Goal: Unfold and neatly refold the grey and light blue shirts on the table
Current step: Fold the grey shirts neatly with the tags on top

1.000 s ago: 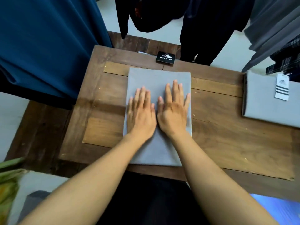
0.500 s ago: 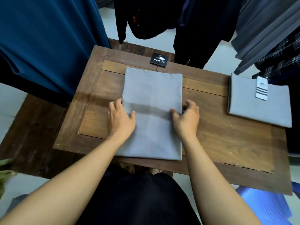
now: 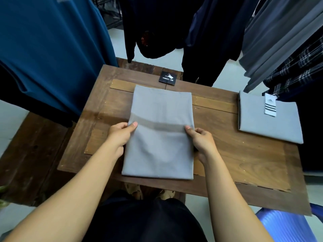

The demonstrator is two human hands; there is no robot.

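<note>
Your brown wooden table (image 3: 244,154) carries the long folded grey shirt (image 3: 160,145) down its middle, the near hem almost at the table's front edge. The smaller folded light blue-grey shirt with a white striped tag (image 3: 265,124) lies flat at the table's right end, well apart and untouched. A second ago your palms lay flat and side by side on the middle shirt, pressing it smooth. They have since slid outward. Now your left hand (image 3: 120,135) and right hand (image 3: 201,138) each pinch a side edge about halfway along its length, thumbs on top and fingers curled beneath the cloth. Smoothing looks finished, so you seem set either to lift the shirt or to fold it across. Keep both grips level or the layers will skew. The small black printed card (image 3: 167,78) sits at the table's far edge.
</note>
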